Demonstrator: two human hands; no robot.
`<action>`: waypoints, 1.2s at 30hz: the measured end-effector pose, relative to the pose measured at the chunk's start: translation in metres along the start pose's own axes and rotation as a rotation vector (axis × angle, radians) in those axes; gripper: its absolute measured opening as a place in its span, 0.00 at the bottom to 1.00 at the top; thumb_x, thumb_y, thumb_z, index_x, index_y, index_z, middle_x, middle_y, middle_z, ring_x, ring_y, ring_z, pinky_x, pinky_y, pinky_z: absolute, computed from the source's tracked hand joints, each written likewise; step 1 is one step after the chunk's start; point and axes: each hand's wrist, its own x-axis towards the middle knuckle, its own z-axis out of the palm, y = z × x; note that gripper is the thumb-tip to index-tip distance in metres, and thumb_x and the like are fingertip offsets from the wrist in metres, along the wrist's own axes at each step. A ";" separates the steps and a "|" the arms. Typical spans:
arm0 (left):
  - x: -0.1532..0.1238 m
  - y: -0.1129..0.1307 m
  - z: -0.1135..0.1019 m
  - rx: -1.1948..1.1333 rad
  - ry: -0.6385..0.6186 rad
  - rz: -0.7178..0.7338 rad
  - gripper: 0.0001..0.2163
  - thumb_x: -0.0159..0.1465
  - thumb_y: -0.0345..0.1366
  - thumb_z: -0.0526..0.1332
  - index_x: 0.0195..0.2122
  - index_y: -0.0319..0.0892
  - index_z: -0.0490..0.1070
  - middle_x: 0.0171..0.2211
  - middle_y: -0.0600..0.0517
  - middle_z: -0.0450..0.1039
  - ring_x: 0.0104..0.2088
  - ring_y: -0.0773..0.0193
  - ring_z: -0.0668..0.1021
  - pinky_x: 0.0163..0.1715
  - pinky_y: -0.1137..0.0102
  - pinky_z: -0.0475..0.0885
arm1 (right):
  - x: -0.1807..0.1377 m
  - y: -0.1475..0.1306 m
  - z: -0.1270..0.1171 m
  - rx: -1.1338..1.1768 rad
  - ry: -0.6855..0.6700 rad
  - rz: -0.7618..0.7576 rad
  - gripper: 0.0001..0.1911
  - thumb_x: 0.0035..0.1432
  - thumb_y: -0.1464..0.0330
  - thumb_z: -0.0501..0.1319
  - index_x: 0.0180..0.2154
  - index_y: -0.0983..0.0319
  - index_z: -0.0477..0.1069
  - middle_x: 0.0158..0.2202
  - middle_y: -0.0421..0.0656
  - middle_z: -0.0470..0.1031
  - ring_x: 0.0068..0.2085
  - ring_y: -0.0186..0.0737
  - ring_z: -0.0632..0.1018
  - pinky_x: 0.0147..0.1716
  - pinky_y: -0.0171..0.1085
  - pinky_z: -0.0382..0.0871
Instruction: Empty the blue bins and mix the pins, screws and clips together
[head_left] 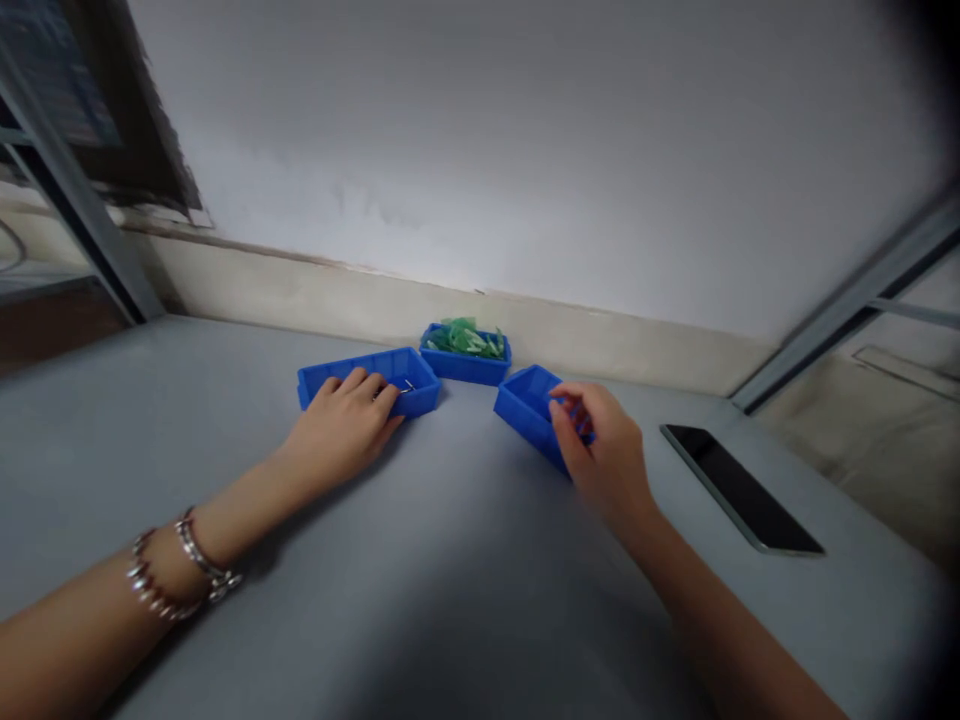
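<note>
Three small blue plastic bins stand near the back of a grey table (pixel 450 560). My left hand (pixel 346 425) rests on the near wall of the left bin (pixel 322 378), fingers curled over its rim beside a small metal piece. My right hand (pixel 604 450) reaches into the right bin (pixel 521 400) with fingers bent and pinched together; what they hold is hidden. The middle bin (pixel 465 365), farther back against the wall, is filled with several green pieces (pixel 465 338).
A black phone (pixel 739 487) lies flat on the table to the right of my right hand. A pale wall rises behind the bins. Grey metal frame posts (pixel 82 200) stand at the left and right edges.
</note>
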 end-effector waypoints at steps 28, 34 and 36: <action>-0.008 0.018 0.009 -0.039 0.048 -0.040 0.22 0.62 0.33 0.53 0.57 0.31 0.58 0.53 0.38 0.64 0.53 0.49 0.66 0.51 0.56 0.59 | -0.012 -0.010 0.009 -0.618 -0.494 0.032 0.21 0.60 0.69 0.51 0.55 0.66 0.61 0.43 0.50 0.73 0.45 0.50 0.71 0.36 0.44 0.58; -0.003 0.003 0.000 -0.070 -0.040 -0.077 0.17 0.61 0.31 0.53 0.51 0.35 0.65 0.47 0.42 0.70 0.47 0.50 0.72 0.45 0.59 0.66 | -0.015 -0.009 0.007 -0.615 -0.483 0.033 0.21 0.60 0.69 0.50 0.54 0.64 0.61 0.42 0.49 0.73 0.44 0.49 0.70 0.35 0.43 0.56; -0.001 -0.004 -0.001 -0.068 -0.072 -0.151 0.15 0.61 0.32 0.53 0.49 0.38 0.67 0.47 0.43 0.70 0.44 0.51 0.73 0.42 0.60 0.68 | -0.017 -0.008 0.007 -0.613 -0.460 0.026 0.21 0.59 0.69 0.50 0.54 0.64 0.61 0.42 0.49 0.73 0.44 0.49 0.69 0.35 0.42 0.56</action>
